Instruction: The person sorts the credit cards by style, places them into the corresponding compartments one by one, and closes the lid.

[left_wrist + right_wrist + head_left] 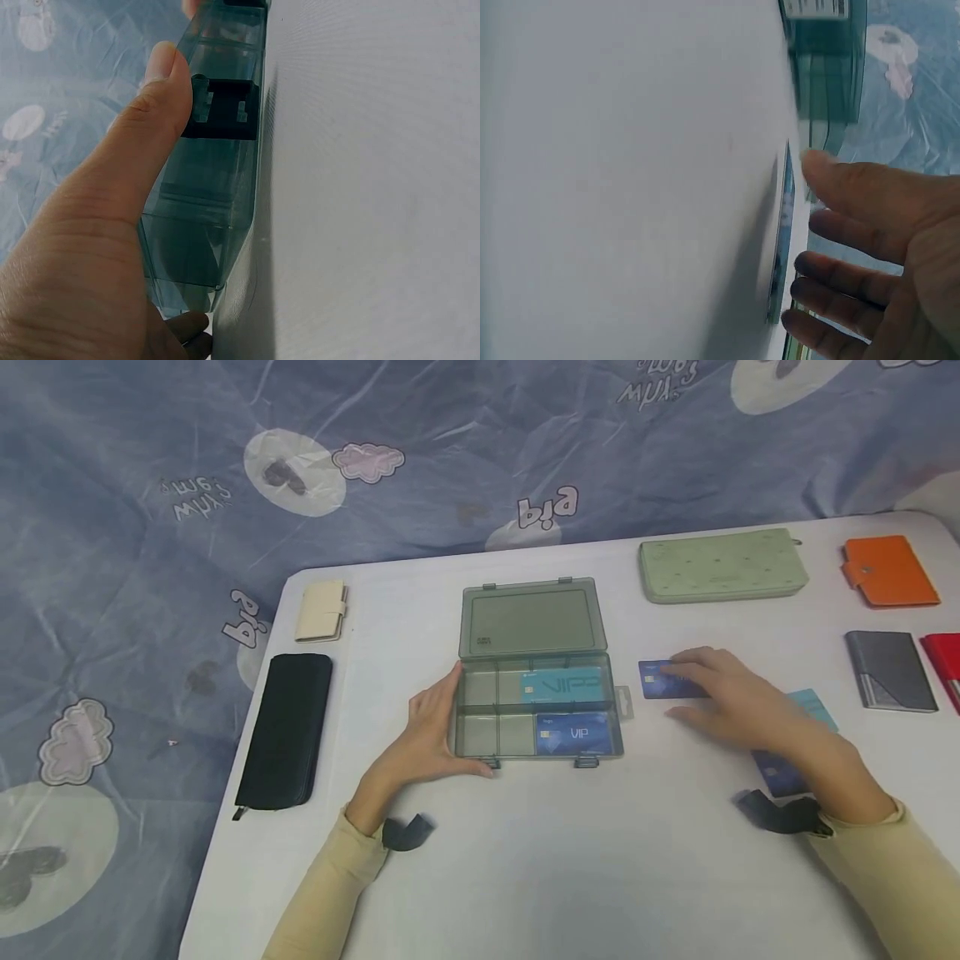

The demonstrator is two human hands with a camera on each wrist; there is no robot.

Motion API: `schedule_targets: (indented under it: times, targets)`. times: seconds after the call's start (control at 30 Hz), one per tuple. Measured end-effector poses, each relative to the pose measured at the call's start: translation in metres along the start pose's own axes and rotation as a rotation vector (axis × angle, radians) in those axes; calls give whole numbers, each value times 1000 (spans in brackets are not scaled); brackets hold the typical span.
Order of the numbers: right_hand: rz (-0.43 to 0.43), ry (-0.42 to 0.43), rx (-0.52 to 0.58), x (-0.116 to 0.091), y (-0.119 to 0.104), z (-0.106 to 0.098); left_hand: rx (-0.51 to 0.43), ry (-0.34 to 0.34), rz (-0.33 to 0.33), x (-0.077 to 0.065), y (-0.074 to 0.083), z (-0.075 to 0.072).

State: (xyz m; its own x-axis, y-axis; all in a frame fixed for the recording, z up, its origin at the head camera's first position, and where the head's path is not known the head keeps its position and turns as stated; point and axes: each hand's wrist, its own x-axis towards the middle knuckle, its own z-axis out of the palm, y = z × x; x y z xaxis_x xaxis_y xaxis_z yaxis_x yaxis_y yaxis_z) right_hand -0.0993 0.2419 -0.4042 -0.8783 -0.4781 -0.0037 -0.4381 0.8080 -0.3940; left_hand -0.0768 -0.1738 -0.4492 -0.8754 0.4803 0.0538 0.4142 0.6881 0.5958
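Observation:
A green see-through compartment box (480, 733) lies with its lid (532, 618) folded back. Inside are a light blue VIP card (562, 686) in the far row and a dark blue VIP card (574, 735) in the near row. My left hand (423, 739) grips the box's near left corner, its thumb beside a front latch (221, 109) in the left wrist view. Right of the box, my right hand (720, 693) hovers with fingers over a dark blue card (657, 680) lying flat. The right wrist view shows its fingers spread beside that card (781, 240), pinching nothing.
Beneath my right forearm lie a light blue card (813, 706) and a dark blue card (778, 774). Wallets sit around: black (287, 731), cream (320, 612), green (723, 566), orange (896, 570), grey (892, 670) and red (945, 660), on a white table (562, 860).

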Motion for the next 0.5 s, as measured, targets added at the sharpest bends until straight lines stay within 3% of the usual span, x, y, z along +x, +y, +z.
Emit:
schedule_targets:
  times: [0.2,0.5]
  targets:
    - [71,-24,-36,6,20,-9,7,-7,-12,0,1,1]
    - [-49,44,-6,20,23,-8,19,-5,0,0,1,-1]
